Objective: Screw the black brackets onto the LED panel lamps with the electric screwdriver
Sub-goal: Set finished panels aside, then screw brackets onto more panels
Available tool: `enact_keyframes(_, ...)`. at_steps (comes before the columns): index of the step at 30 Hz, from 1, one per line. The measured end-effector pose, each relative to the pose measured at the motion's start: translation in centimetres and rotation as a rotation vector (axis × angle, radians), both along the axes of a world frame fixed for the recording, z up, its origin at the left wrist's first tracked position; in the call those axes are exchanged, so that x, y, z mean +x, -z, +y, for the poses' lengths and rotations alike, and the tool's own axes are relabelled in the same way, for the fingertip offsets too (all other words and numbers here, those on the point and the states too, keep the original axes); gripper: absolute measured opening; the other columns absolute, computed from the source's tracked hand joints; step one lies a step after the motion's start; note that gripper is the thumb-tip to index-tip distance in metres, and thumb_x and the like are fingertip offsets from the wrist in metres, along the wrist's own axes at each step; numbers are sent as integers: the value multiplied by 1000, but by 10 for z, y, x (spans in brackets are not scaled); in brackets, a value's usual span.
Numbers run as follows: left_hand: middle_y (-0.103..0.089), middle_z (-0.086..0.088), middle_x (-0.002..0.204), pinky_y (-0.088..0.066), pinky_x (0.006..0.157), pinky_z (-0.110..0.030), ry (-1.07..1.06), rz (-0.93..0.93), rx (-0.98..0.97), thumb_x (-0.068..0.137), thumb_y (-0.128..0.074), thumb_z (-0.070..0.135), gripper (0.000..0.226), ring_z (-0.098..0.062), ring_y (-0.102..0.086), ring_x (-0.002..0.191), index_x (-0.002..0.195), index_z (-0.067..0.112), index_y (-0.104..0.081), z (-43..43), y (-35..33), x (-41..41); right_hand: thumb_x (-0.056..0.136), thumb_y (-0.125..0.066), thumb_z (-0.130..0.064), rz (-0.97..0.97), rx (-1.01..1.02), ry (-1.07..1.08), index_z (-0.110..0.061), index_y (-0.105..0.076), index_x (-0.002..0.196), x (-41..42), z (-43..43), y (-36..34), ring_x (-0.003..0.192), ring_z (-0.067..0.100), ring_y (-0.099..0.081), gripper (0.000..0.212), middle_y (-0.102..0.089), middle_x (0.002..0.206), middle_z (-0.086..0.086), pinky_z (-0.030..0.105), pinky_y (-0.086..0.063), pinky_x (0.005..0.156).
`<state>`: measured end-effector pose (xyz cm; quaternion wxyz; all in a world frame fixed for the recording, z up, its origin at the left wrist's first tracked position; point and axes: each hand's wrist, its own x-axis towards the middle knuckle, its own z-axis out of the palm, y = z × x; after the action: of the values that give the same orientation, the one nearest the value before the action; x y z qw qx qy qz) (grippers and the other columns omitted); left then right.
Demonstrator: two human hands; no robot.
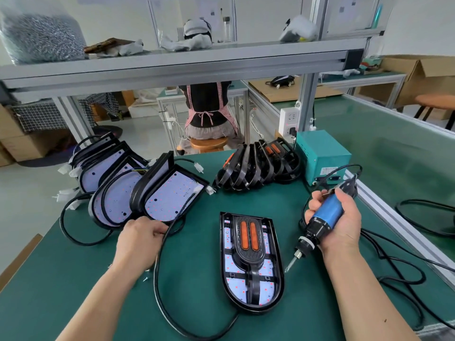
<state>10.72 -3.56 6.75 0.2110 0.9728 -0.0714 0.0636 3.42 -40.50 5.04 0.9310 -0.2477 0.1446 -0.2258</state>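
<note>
Green mat (192, 242) everywhere, and bang in the middle of the frame sits the lamp (230, 267) being worked on, lying flat with its black bracket (248, 244) laid on the LED board. The right hand (342, 222) is wrapped round the blue electric screwdriver (322, 217), bit angled down-left, tip just beside the lamp's right edge and not on a screw. The left hand (140, 235) is off at centre-left, fingers curled over the rounded rim of the nearest of the bare lamps (170, 198) leaning in a fanned stack. The spare brackets (256, 166) are heaped at upper centre, next to a teal power box (322, 156).

What I'd worry about: tug that front lamp and the leaning ones behind could slump or slide. Also a black cable (156, 279) loops from the bottom of the middle lamp, past the left wrist and up onto the bare one. I can't tell whose it is, but a snag could drag the middle lamp. And the bit could scuff the LEDs if it drifts.

Room-wise, there's open mat at the bottom between the forearms. The table edge runs close at lower left. On the right, an aluminium rail (394, 217) and the driver's cord (406, 271) crowd things.
</note>
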Motion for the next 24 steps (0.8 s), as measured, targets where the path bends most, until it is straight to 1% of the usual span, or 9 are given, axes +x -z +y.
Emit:
enact_keyframes(2, -68, -1, 98, -45, 87, -37, 28, -13, 106, 86, -66, 13, 28, -29, -53, 100, 103, 33, -77, -11, 4, 1, 94, -57, -33, 16, 26, 18, -14, -53, 94, -1, -3, 2, 62, 12, -51, 19, -68, 92, 5, 20, -40, 53)
enact_keyframes(4, -66, 2, 94, -44, 87, -38, 34, -13, 84, 83, -71, 13, 27, -27, -52, 98, 105, 27, -75, -13, 4, 3, 94, -57, -33, 6, 37, 12, -16, -57, 90, -1, -5, 4, 60, 10, -51, 18, -68, 90, 1, 20, -38, 54)
enact_keyframes(6, -63, 2, 84, -44, 81, -39, 28, -32, -12, 76, -74, 5, 26, -28, -53, 89, 96, 21, -72, -4, 2, 3, 92, -59, -34, -15, 73, 6, -17, -56, 90, -1, -7, 5, 58, 9, -50, 17, -66, 87, -3, 22, -34, 57)
enact_keyframes(8, -60, 2, 76, -43, 71, -38, 8, -44, -74, 73, -75, 0, 25, -26, -53, 80, 83, 21, -65, 8, -1, -1, 91, -61, -34, -31, 112, 6, -18, -54, 92, -1, -9, 6, 58, 9, -50, 18, -64, 89, -5, 24, -33, 60)
enact_keyframes(12, -61, 3, 68, -41, 63, -29, -10, -17, -100, 74, -78, 5, 28, -15, -58, 70, 65, 27, -64, 31, -5, -21, 91, -63, -41, -67, 217, 11, -15, -49, 101, 0, -8, 5, 59, 10, -51, 32, -64, 90, -1, 26, -33, 62)
enact_keyframes(15, -65, 6, 66, -45, 61, -21, 101, 123, -59, 72, -79, 4, 32, -6, -59, 63, 64, 33, -67, 55, -9, -36, 90, -67, -43, -96, 345, 26, -12, -47, 103, 1, -4, 1, 58, 14, -51, 39, -61, 86, 4, 26, -38, 59)
enact_keyframes(17, -67, 10, 72, -46, 60, -17, 199, 285, 14, 71, -79, 6, 36, -3, -56, 60, 75, 39, -68, 67, -13, -43, 91, -66, -40, -96, 425, 54, -11, -47, 99, 1, 0, -4, 59, 16, -49, 36, -56, 81, 4, 25, -41, 57)
enact_keyframes(19, -67, 9, 74, -47, 60, -19, 240, 384, 32, 70, -80, 6, 40, -2, -54, 57, 80, 42, -65, 69, -13, -48, 92, -66, -39, -43, 471, 62, -10, -48, 92, 1, 5, -10, 59, 16, -48, 34, -51, 76, 2, 25, -40, 57)
enact_keyframes(24, -63, 11, 65, -41, 55, -15, 248, 320, 36, 68, -83, 8, 31, -3, -51, 54, 66, 30, -62, 57, -5, -45, 89, -68, -35, 161, 480, 60, -14, -45, 80, 1, 21, -28, 51, 16, -43, 32, -42, 67, -2, 25, -40, 60)
